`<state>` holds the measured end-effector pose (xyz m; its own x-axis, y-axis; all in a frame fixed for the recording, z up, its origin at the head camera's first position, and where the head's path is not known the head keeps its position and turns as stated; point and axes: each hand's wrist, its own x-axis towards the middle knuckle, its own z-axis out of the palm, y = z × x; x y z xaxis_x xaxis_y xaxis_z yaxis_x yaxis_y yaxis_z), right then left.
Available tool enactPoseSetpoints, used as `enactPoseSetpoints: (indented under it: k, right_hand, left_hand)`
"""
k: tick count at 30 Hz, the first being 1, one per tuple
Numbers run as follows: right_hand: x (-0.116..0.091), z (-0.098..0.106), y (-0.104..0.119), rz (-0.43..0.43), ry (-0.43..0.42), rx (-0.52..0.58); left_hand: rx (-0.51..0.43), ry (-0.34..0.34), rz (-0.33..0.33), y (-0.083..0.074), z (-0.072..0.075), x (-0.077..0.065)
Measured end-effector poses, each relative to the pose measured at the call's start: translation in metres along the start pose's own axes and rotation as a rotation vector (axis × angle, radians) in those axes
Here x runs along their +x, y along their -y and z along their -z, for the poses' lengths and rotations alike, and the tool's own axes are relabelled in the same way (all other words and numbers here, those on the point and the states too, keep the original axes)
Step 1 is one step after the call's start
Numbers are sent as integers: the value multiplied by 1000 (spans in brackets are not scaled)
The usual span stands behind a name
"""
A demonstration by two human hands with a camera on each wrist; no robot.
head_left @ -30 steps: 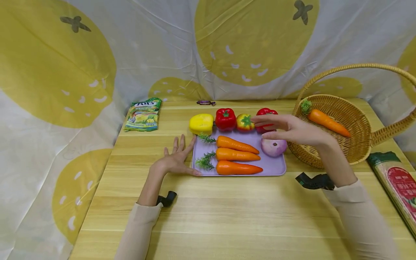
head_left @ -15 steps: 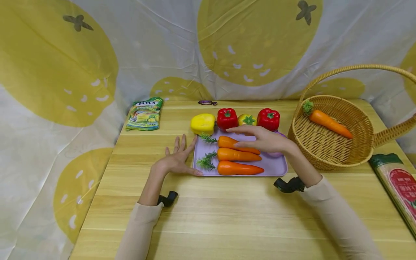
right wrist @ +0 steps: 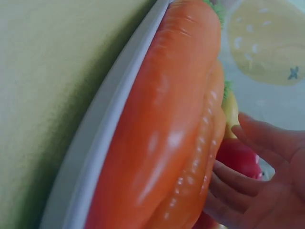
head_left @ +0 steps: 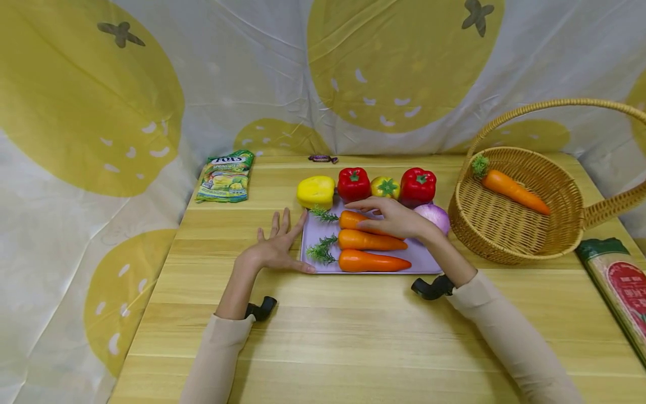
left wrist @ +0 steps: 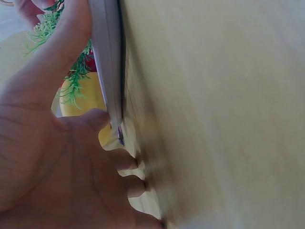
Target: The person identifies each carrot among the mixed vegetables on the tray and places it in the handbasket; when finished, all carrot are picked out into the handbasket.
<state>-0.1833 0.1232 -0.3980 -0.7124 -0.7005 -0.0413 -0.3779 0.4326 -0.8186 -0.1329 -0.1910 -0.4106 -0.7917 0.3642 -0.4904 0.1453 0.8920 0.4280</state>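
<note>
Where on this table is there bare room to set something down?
Free: the table in front of the tray, between the two sleeves; the strip between the green packet and the yellow pepper; the basket floor nearer than its single carrot. Crowded: the tray's middle, with three carrots and the right hand.

Includes three glossy orange carrots [head_left: 370,240], lying side by side on a shallow lilac tray [head_left: 425,260]. Has tapered tips pointing right and feathery green tops at left. Shows the nearer two bodies whole; leaves the farthest carrot [head_left: 349,220] partly hidden, with mainly its thick left end visible.
</note>
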Motion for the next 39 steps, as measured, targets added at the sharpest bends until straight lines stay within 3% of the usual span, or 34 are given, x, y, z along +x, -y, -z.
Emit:
enactPoseSetpoints:
  k: [7,17,30,39]
  right_hand:
    - [5,-4,-6,19,-13,21]
    - [7,-7,-11,-49,1,41]
    - [10,-6,-11,-77,-9,24]
    - [10,-5,-11,-56,3,34]
  left_hand:
    - [-9,2,-2,0,0,0]
    - [-10,6,-1,0,0,0]
    - [-4,1,0,0,0,0]
    - [-13,10,8,2,0,2]
